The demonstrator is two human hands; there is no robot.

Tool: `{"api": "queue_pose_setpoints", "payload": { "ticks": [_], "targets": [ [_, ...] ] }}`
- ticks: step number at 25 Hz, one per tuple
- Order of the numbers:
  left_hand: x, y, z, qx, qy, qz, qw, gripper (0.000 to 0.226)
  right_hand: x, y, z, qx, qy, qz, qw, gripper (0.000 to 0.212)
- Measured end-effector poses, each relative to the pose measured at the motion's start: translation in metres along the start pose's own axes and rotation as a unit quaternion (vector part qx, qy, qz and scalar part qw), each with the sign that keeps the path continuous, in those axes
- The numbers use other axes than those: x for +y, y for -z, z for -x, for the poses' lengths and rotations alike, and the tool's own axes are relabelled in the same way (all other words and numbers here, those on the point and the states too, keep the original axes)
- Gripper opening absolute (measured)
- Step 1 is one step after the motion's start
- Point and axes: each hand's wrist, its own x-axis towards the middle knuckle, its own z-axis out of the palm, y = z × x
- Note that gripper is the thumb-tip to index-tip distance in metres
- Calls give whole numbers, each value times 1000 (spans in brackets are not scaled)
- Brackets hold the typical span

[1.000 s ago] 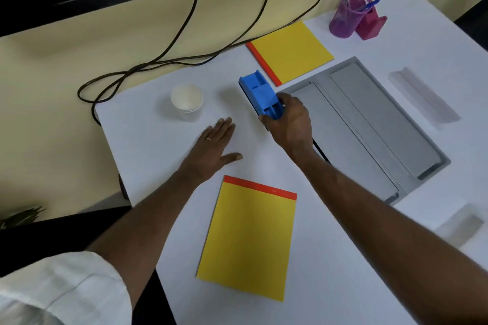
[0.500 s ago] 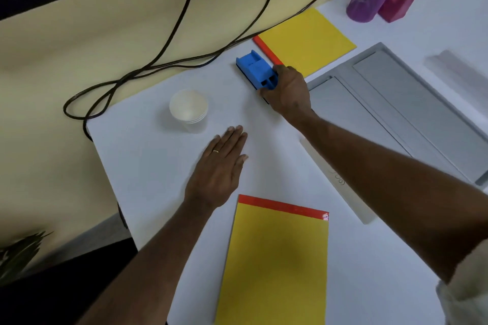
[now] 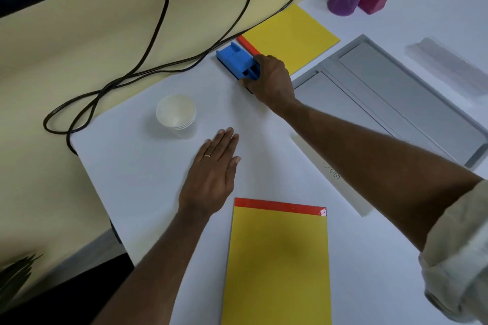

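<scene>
White tabletop point(image 3: 148, 179): my right hand point(image 3: 272, 82) clasps the blue block point(image 3: 233, 59), slid since a second ago up beside the far yellow pad point(image 3: 290, 34); left hand point(image 3: 211, 179) lies flat, fingers straight; I judge it's being parked.

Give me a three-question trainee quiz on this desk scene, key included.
1. True or false: the left hand lies flat on the white table, apart from the paper cups, holding nothing.
2. Fill in: the near yellow pad has a ___ strip along its top edge.
3. What does the right hand grip? A the blue plastic tool; B the paper cups; C the near yellow pad.
Key: 1 true; 2 red; 3 A.
</scene>
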Motion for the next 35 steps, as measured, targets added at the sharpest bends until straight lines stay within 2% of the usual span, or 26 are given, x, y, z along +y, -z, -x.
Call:
{"api": "queue_pose_setpoints", "payload": {
  "ticks": [2,6,7,11,14,20,24,27,30,33,35],
  "targets": [
    [0,0,-1,3,-1,8,1000,49,0,1,-1,-10,-6,0,1000,62],
    [1,0,1,9,-2,4,1000,49,-4,18,15,-46,11,37,998,92],
    [1,1,0,9,-4,4,1000,49,-4,23,25,-43,16,42,998,94],
    [1,2,-1,7,-10,18,1000,50,-7,35,95,-33,35,27,998,73],
    [-1,0,1,14,-25,10,1000,50,4,36,178,-35,-4,-21,999,61],
    [13,11,3,-1,-32,-32,999,46,54,58,341,-94,-118,-39,988,66],
    [37,36,29,-44,80,118,989,38,70,72,407,-95,-161,-98,978,66],
    [64,61,76,-35,181,137,973,30,65,73,431,-94,-183,-140,969,65],
    [100,74,124,-16,303,168,938,34,52,73,443,-78,-225,-180,954,64],
    [129,72,148,-58,352,218,908,36,42,70,449,-61,-266,-220,936,59],
    [141,72,152,-84,405,252,875,43,42,71,451,-53,-275,-223,934,56]
  ]
}}
